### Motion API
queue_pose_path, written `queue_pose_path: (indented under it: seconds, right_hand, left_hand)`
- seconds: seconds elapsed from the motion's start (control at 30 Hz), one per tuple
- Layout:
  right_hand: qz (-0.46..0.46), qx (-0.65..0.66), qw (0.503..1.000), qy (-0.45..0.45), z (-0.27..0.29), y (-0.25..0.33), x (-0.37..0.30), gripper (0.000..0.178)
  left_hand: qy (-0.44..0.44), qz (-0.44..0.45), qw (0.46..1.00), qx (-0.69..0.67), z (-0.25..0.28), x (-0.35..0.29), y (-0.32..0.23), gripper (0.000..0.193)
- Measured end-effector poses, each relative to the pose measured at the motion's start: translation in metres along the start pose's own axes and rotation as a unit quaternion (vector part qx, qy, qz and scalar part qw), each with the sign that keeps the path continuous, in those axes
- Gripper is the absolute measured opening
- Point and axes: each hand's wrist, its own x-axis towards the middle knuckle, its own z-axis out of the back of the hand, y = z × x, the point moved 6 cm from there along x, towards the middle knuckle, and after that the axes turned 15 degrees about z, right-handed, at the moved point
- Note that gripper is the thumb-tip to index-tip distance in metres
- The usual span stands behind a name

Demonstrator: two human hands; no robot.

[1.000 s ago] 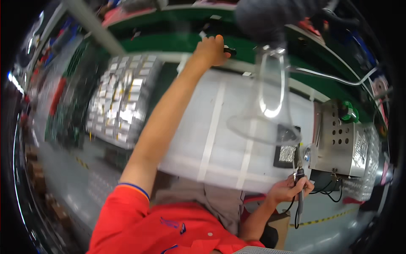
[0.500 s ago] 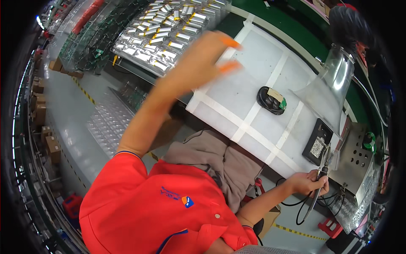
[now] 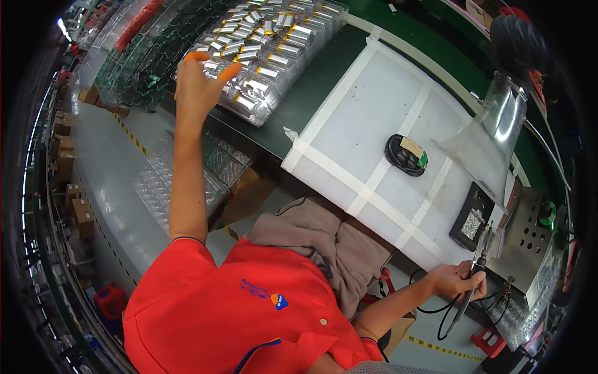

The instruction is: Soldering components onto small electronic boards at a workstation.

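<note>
My left hand (image 3: 198, 90), with orange finger cots on its fingertips, hovers at the near left edge of a clear plastic tray (image 3: 255, 118). Silver battery cells (image 3: 277, 60) with yellow ends lie in rows on it. The thumb and fingers are spread, and nothing shows between them. In my right hand (image 3: 458, 282), at the right front corner of the white work mat (image 3: 380, 81), is a soldering iron (image 3: 478, 267) with a black cord. A thin metal tool lies along it, too unclear to name. On the mat sits a black oval holder (image 3: 398, 154) bearing a small green-and-tan circuit board (image 3: 413, 148).
Beside the right hand are a black tray (image 3: 462, 235) of small silvery bits and a perforated metal box (image 3: 526, 240). A clear fume hood (image 3: 492, 124) rises behind them. Green circuit board panels (image 3: 134, 84) stand left of the battery tray.
My left hand has swung left from over the mat's left edge to the battery tray's near left edge. My right hand keeps hold of the soldering iron, nearly still.
</note>
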Motion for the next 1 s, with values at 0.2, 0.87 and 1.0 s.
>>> queue_pose_path:
  seconds: [0.2,0.87,1.0]
  right_hand:
    - [0.009,0.03,1.0,-0.003,0.009,0.005,0.001,0.018]
    - [-0.034,0.021,0.998,0.042,0.013,0.031,0.002,0.016]
    - [-0.072,0.022,0.994,0.075,0.006,0.038,-0.017,0.012]
  left_hand:
    - [0.173,0.13,0.975,0.041,-0.011,-0.001,0.015,0.05]
    - [0.259,0.137,0.906,-0.306,0.0,-0.018,-0.029,0.026]
    - [0.418,0.134,0.773,-0.457,-0.003,-0.055,-0.091,0.021]
